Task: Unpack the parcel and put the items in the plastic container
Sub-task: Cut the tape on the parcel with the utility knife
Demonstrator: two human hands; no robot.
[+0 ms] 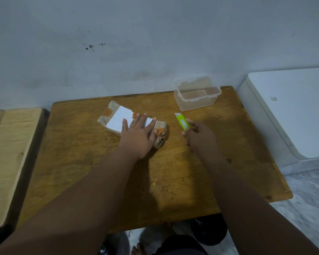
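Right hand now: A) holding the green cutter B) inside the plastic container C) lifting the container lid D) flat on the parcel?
A: the right hand grips the green cutter, to the right of the parcel, which the left hand presses flat.

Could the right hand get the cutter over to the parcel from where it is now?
Probably yes: the right hand holds the green cutter just beside the parcel, bare table between them; the left hand covers only part.
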